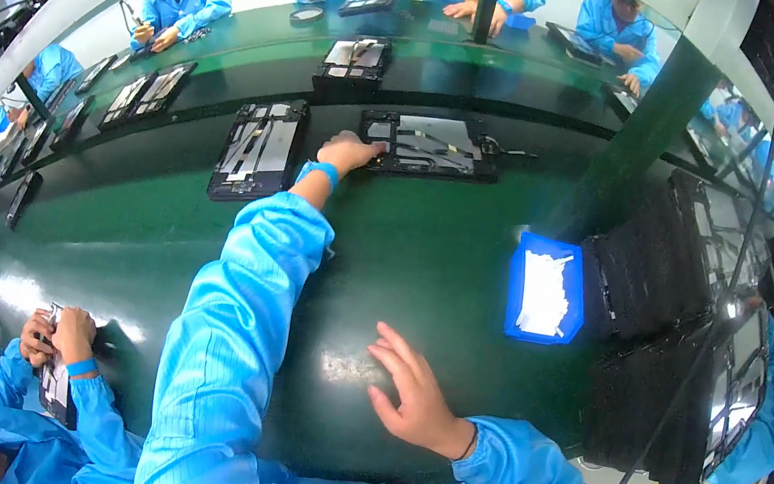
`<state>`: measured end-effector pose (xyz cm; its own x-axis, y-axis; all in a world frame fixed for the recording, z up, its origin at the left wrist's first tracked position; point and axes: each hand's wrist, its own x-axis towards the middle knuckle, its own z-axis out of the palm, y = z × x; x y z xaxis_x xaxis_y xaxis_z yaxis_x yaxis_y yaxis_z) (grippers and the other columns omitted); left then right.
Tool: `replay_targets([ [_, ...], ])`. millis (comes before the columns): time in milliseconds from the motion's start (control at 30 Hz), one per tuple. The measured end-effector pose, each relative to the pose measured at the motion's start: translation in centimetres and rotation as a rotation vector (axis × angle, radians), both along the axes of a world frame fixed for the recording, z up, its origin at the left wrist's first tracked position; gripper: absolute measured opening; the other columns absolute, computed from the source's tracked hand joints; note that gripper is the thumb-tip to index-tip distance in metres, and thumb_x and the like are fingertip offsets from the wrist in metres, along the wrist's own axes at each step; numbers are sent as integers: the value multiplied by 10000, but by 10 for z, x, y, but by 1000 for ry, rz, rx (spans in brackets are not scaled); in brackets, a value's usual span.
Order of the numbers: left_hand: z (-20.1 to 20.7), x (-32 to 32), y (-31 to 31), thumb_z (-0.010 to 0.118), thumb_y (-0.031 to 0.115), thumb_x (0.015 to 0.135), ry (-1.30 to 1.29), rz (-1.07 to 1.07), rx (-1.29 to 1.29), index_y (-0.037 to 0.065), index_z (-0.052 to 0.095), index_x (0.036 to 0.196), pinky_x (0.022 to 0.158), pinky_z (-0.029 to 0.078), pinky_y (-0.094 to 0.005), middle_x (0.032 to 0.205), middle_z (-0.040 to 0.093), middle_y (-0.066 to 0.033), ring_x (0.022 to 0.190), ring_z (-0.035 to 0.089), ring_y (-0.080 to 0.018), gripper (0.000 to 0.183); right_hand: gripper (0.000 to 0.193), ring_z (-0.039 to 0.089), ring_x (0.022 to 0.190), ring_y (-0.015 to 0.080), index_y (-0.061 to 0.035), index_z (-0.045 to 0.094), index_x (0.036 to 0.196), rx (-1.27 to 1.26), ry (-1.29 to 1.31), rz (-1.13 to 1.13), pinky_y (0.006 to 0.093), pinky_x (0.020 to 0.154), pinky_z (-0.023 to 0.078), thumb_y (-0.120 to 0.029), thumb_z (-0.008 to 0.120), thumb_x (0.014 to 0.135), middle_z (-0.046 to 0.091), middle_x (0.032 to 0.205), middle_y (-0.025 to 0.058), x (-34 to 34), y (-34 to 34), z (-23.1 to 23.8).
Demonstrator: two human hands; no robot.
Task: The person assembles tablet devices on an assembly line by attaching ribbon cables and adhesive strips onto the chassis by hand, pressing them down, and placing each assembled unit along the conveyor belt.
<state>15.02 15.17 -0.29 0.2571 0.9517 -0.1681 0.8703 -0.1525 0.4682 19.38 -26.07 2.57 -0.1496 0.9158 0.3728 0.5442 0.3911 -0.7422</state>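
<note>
My left arm reaches far across the green bench, and my left hand (346, 153) is closed at the left end of an opened tablet (433, 144) with silver panels and ribbon cables in a black frame. The undersides of those fingers are hidden. Just left of the hand lies a second pile of opened tablets (262, 146), apart from the first. Nearer to me, my right hand (415, 397) hovers over or rests on the bench with its fingers spread and nothing in them. To its upper right stands a blue bin (545, 290) holding small white strips (544, 292).
Tall stacks of black-framed tablets (650, 405) stand at the right edge. A green post (640, 145) rises behind the bin. Another opened tablet pile (353, 62) sits on the far line. At the lower left, a co-worker's hands (66, 335) handle a device. A dark cable crosses the right side.
</note>
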Motion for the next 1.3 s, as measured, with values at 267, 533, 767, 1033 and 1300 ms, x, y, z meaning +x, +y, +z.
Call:
replay_targets([
  [267, -3, 9, 9, 741, 332, 813, -740, 202, -443, 83, 709, 976, 669, 509, -320, 912, 678, -33, 802, 637, -156, 299, 533, 485, 1239, 360, -8, 445, 1339, -4, 51, 50, 447, 1040, 372, -88, 600, 835, 331, 1489, 215, -4, -5, 4],
  [533, 3, -15, -39, 705, 60, 781, -1384, 348, -441, -38, 599, 1162, 677, 532, -355, 948, 659, -124, 782, 653, -217, 408, 472, 546, 1183, 342, 17, 518, 1254, 55, -3, 63, 426, 999, 429, -28, 630, 797, 366, 1456, 240, -3, -1, 8],
  [767, 22, -132, -74, 685, 15, 781, -1559, 272, -517, -20, 348, 1395, 829, 521, -386, 1046, 623, -127, 901, 640, -243, 701, 378, 633, 1045, 318, 0, 605, 1134, 222, -32, 23, 398, 865, 513, 21, 641, 759, 506, 1338, 244, -2, -12, 34],
  [1033, 16, -171, -109, 686, 3, 753, -1072, -276, -928, -27, 505, 1311, 898, 529, -321, 1199, 631, -131, 1021, 650, -197, 587, 253, 662, 857, 308, -29, 681, 974, 550, 106, 3, 339, 711, 515, 59, 605, 749, 654, 1123, 196, 28, -27, 56],
  [1300, 28, -122, -134, 702, 199, 823, -717, -573, -557, 11, 615, 1195, 899, 470, -278, 1093, 663, -80, 1007, 608, -132, 426, 178, 661, 913, 294, 14, 659, 971, 195, 112, -174, 348, 792, 509, 70, 554, 838, 681, 1037, 172, 33, -3, 23],
])
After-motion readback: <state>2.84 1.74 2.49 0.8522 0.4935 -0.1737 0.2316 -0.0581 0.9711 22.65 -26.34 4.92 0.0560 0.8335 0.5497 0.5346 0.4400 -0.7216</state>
